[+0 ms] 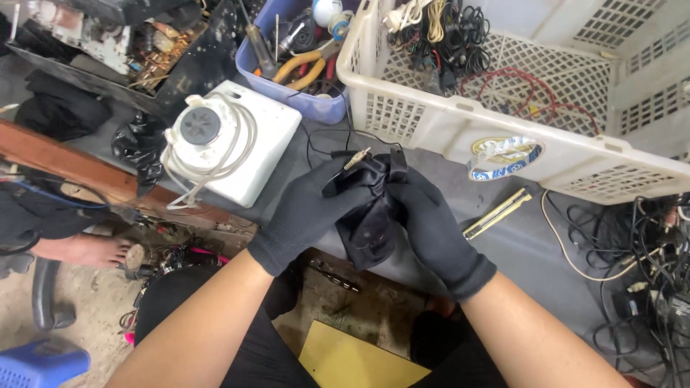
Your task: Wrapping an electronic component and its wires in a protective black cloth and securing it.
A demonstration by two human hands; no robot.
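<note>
Head view. Both hands wear black gloves and meet over the near edge of a grey bench (pixel 503 251). The left hand (pixel 305 212) and the right hand (pixel 431 223) close from either side on a black casing (pixel 368 215), fingers curled and pressed against it; the casing is held upright between them, just above the bench edge. A thin black cable with a metal plug (pixel 357 158) rises at its top. Just left stands a white appliance (pixel 233 144) wrapped in its cord. Behind it sits a blue tray (pixel 302 100) of tools; to the right, a white basket (pixel 503 129) of cables. A yellow-and-black knife (pixel 499 213) lies near the right hand.
</note>
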